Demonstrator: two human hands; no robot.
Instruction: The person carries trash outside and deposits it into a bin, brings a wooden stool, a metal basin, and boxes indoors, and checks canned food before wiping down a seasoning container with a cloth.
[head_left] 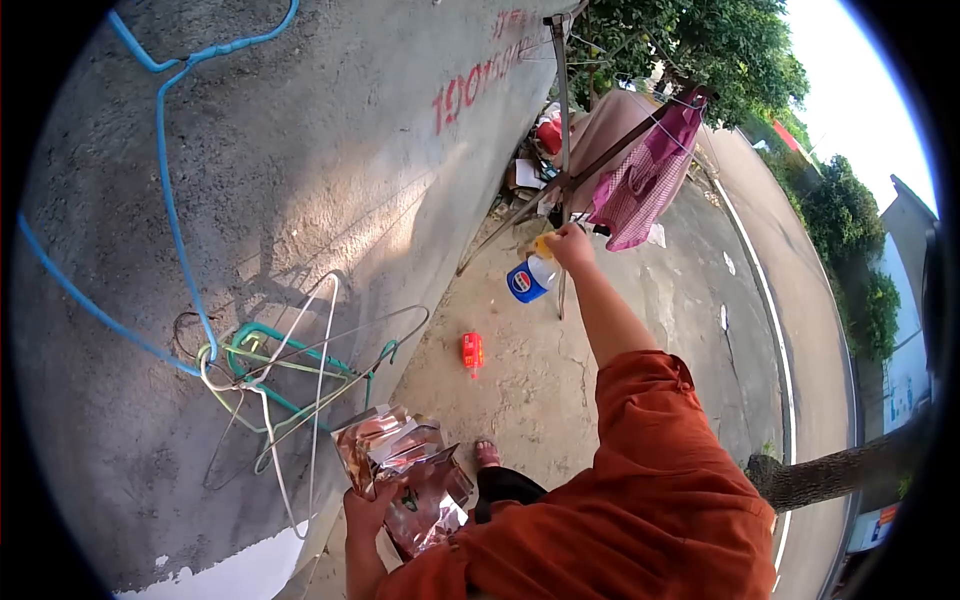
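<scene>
My right hand (570, 246) is stretched out in front, its fingers closed on a bottle (530, 279) with a blue label and something yellow at its upper end. The bottle hangs tilted over the concrete ground. Low in the view, my left hand (369, 506) grips a crumpled, shiny foil package (425, 490) from its left side. Between the two hands, a red bottle (473, 350) lies on the ground, touched by neither.
Several hangers (322, 352) hang by the grey wall (370, 130) at left. A metal rack (563, 100) with a pink checked cloth (650, 190) stands ahead. A tree trunk (840, 470) is at right, near the road (780, 215).
</scene>
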